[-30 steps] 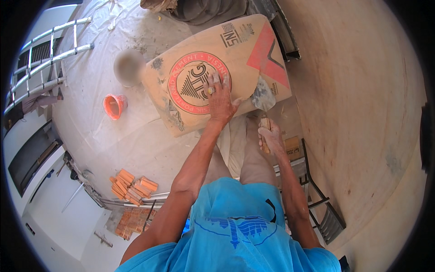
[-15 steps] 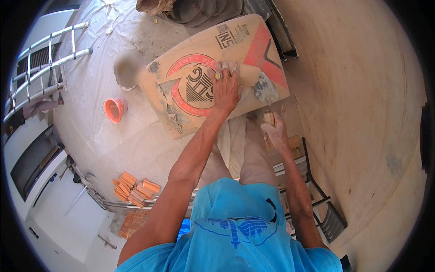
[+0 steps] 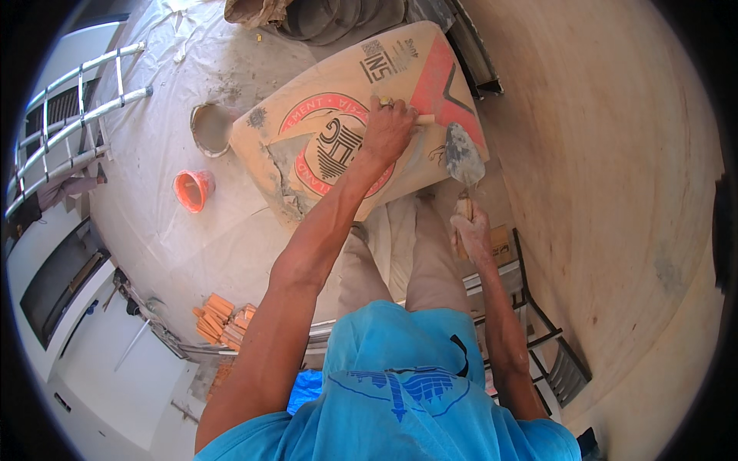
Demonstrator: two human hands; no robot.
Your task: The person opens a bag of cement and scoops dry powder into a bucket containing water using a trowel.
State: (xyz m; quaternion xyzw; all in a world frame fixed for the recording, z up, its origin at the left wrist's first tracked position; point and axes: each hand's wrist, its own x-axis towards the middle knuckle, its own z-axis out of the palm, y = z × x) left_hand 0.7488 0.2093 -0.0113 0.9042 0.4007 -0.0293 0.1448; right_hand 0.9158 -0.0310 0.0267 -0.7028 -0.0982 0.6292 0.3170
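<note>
brown sack (image 3: 340, 140) | under left hand (image 3: 390, 129) | trowel (image 3: 464, 155) | in right hand (image 3: 473, 230)

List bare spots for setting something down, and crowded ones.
Bare: the pale sheet between the orange bucket and the orange blocks, and between bucket and ladder. Crowded: the bag, with the left hand on it and the right hand with trowel at its edge; beyond it, dark round items.

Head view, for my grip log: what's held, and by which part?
The right hand holds the trowel by its handle; the left hand seems to grip the brown bag by its torn paper.
</note>
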